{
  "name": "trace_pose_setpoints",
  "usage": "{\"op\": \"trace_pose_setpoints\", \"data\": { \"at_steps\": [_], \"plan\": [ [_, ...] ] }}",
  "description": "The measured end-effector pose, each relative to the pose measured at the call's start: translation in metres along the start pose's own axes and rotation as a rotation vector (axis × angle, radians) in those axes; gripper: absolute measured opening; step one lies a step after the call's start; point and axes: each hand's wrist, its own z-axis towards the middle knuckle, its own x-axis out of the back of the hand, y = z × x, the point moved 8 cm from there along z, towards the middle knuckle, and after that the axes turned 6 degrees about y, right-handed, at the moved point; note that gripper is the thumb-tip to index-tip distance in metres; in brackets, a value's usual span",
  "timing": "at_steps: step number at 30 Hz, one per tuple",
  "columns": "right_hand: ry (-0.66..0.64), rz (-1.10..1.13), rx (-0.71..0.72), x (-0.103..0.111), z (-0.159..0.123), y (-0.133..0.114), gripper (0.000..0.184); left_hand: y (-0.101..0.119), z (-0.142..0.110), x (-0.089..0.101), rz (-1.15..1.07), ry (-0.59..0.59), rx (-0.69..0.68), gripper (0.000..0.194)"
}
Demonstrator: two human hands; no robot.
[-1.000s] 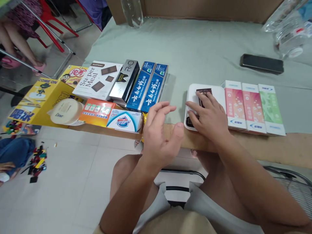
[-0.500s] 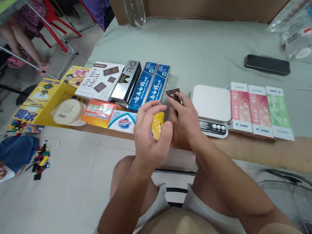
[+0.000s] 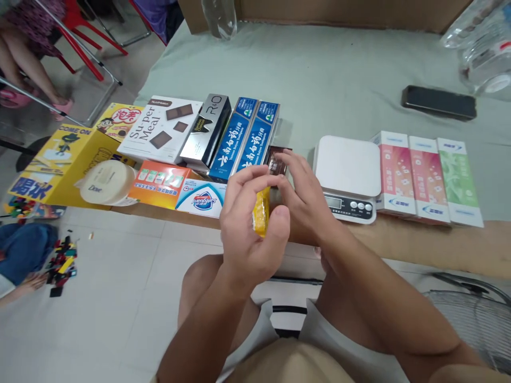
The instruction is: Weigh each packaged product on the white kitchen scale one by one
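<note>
My left hand (image 3: 245, 229) is closed on a small yellow packet (image 3: 261, 213), held upright between thumb and fingers over the table's front edge. Just right of it, my right hand (image 3: 309, 205) pinches a dark brown packet (image 3: 275, 159) at its fingertips, low beside the blue toothpaste boxes (image 3: 249, 138). To the right stands a white kitchen scale (image 3: 347, 159); nothing lies on its plate.
Left of the hands lie a silver box (image 3: 205, 130), a white Super Meal box (image 3: 162, 127), an orange box (image 3: 159, 183), a soap box (image 3: 202, 198), a Dove jar (image 3: 106, 181) and a yellow box (image 3: 59, 165). Pink and green boxes (image 3: 427, 178) adjoin the scale. A phone (image 3: 439, 102) lies behind.
My right hand lifted the brown packet off the scale and carried it left to the toothpaste boxes. My left hand, open a second ago, has closed on the yellow packet.
</note>
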Motion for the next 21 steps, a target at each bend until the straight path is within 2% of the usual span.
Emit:
{"op": "trace_pose_setpoints", "data": {
  "at_steps": [3,5,9,11,13,15,17,19,21],
  "plan": [
    [0.096,0.003,0.143,0.030,-0.010,-0.010,0.037,0.008,-0.003,-0.013,-0.020,-0.029,-0.025,0.025],
    [0.168,-0.037,0.181,0.053,-0.020,-0.004,0.032,0.014,-0.005,-0.028,-0.030,-0.070,-0.029,0.024],
    [0.292,-0.187,0.193,0.095,-0.041,0.022,0.026,0.015,-0.018,-0.074,0.049,-0.246,0.040,0.029],
    [0.332,-0.277,0.172,0.115,-0.052,0.039,0.026,0.006,-0.028,-0.099,0.108,-0.329,0.108,0.039],
    [0.343,-0.382,0.114,0.133,-0.061,0.058,0.026,-0.009,-0.037,-0.119,0.163,-0.357,0.199,0.052],
    [0.309,-0.490,0.026,0.147,-0.069,0.077,0.030,-0.024,-0.043,-0.134,0.197,-0.363,0.278,0.062],
    [0.219,-0.574,-0.057,0.155,-0.075,0.095,0.038,-0.035,-0.045,-0.145,0.208,-0.369,0.304,0.067],
    [0.104,-0.624,-0.110,0.158,-0.080,0.107,0.047,-0.036,-0.043,-0.150,0.228,-0.351,0.271,0.071],
    [0.010,-0.648,-0.132,0.159,-0.083,0.113,0.055,-0.028,-0.039,-0.151,0.276,-0.290,0.190,0.072]
  ]
}}
